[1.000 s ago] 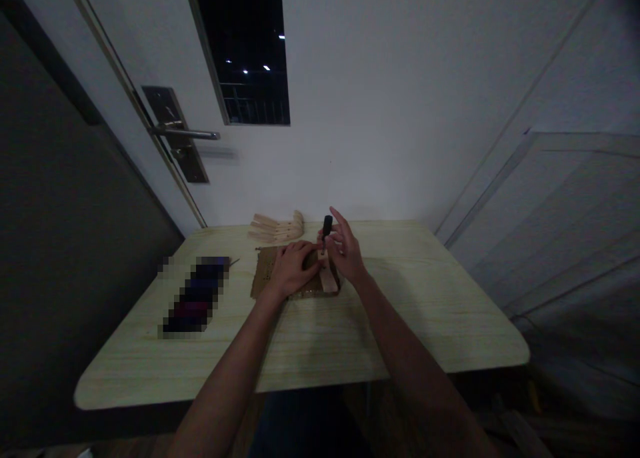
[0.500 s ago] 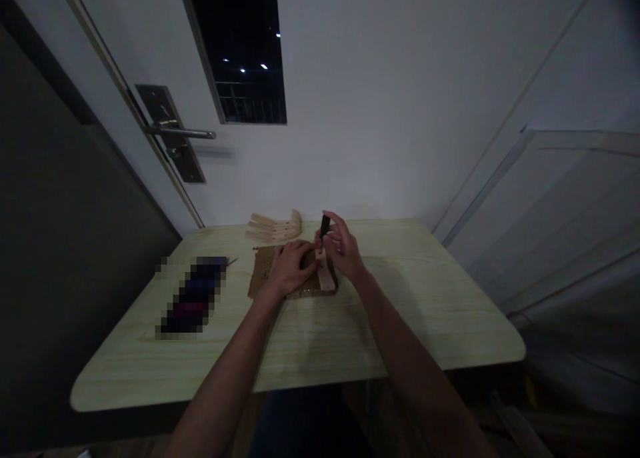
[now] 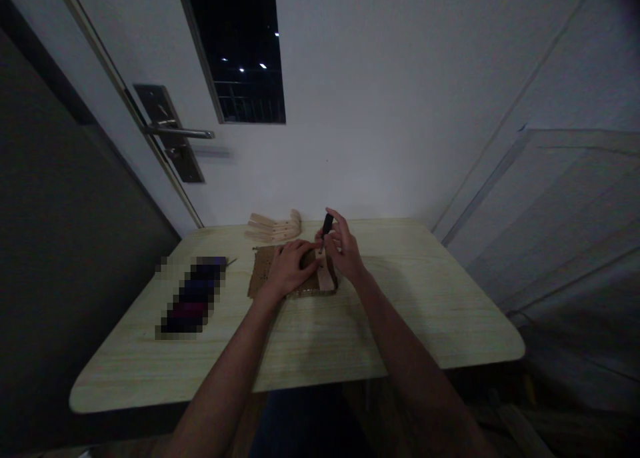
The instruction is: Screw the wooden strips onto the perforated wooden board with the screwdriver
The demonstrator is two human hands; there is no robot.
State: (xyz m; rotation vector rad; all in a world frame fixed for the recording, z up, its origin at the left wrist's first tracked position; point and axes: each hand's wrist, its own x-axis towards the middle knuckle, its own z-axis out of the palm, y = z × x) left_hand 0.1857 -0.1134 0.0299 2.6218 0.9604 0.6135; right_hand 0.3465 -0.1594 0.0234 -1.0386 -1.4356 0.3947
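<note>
My right hand (image 3: 345, 250) is closed around a screwdriver with a black handle (image 3: 327, 225), its shaft slanting down. The tip meets the far part of a pale wooden piece (image 3: 326, 278), which has dark holes or screws in it. That piece lies on the right part of a brown cardboard sheet (image 3: 259, 271) with ragged edges and small dark marks. With thumb and index fingertip, my left hand (image 3: 290, 268) holds the wooden piece down at its left side; the other fingers lie over the cardboard. Those fingers partly cover the sheet.
Behind the cardboard, several joined pale wooden strips (image 3: 273, 227) lie against the white door. A pixelated dark object (image 3: 193, 295) is on the left of the light wood table (image 3: 425, 311). A metal door handle (image 3: 183, 133) juts out above the table's left side.
The screwdriver's handle leans slightly further right, and the fingers of my right hand have shifted a little on it. My left hand and the wooden piece stay in place.
</note>
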